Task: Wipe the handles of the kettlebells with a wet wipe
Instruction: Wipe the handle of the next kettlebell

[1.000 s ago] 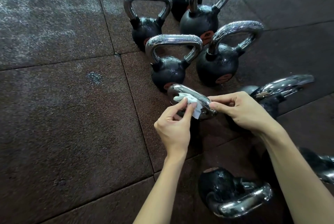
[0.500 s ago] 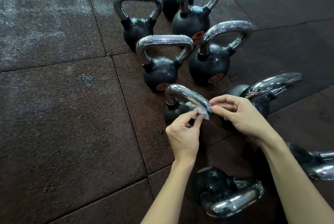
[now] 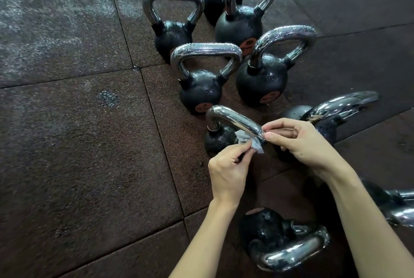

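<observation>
A small black kettlebell (image 3: 218,141) with a shiny chrome handle (image 3: 233,119) stands on the floor in front of me. My left hand (image 3: 228,172) pinches a crumpled white wet wipe (image 3: 249,141) against the underside of that handle near its right end. My right hand (image 3: 298,141) pinches the handle's right end with thumb and fingers. Several other black kettlebells with chrome handles stand behind, such as one (image 3: 199,89) just beyond and another (image 3: 262,80) to its right.
One kettlebell (image 3: 280,239) lies on its side near my forearms, another (image 3: 336,109) leans at the right, and a third (image 3: 398,208) sits at the right edge. Dark rubber floor tiles (image 3: 78,143) spread to the left.
The wipe in my left hand has slid from the top of the handle along to its right end and underneath. My right hand has stayed on the handle's right end.
</observation>
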`<act>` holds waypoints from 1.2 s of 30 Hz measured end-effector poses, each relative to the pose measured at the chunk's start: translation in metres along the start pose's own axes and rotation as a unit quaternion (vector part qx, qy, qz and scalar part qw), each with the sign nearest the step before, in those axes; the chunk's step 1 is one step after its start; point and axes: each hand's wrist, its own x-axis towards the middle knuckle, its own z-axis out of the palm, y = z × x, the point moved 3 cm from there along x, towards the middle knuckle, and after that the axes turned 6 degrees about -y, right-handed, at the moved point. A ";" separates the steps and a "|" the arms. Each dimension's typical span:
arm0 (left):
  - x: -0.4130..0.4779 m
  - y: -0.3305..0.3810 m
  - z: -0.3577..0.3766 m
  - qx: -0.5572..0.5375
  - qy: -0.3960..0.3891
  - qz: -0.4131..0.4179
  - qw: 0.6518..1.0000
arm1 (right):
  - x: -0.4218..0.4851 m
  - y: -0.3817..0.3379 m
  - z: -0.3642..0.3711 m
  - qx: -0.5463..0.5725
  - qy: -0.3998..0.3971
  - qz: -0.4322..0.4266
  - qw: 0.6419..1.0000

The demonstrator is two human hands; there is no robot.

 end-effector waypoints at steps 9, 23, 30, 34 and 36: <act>-0.004 -0.015 0.002 0.098 -0.008 0.053 0.994 | -0.004 -0.003 0.004 0.012 0.019 0.005 1.000; 0.023 0.043 -0.045 -0.191 -0.127 -0.061 0.971 | -0.042 -0.033 0.007 0.051 -0.013 -0.065 0.997; 0.025 0.060 -0.027 -0.108 -0.157 -0.011 0.982 | -0.045 -0.025 0.006 0.117 -0.013 -0.040 0.992; 0.018 0.057 -0.032 -0.107 -0.136 -0.065 0.983 | -0.045 -0.023 0.005 0.135 -0.006 -0.035 0.990; 0.017 0.043 -0.035 -0.131 -0.114 -0.179 0.968 | -0.045 -0.020 0.000 0.141 0.067 -0.047 0.987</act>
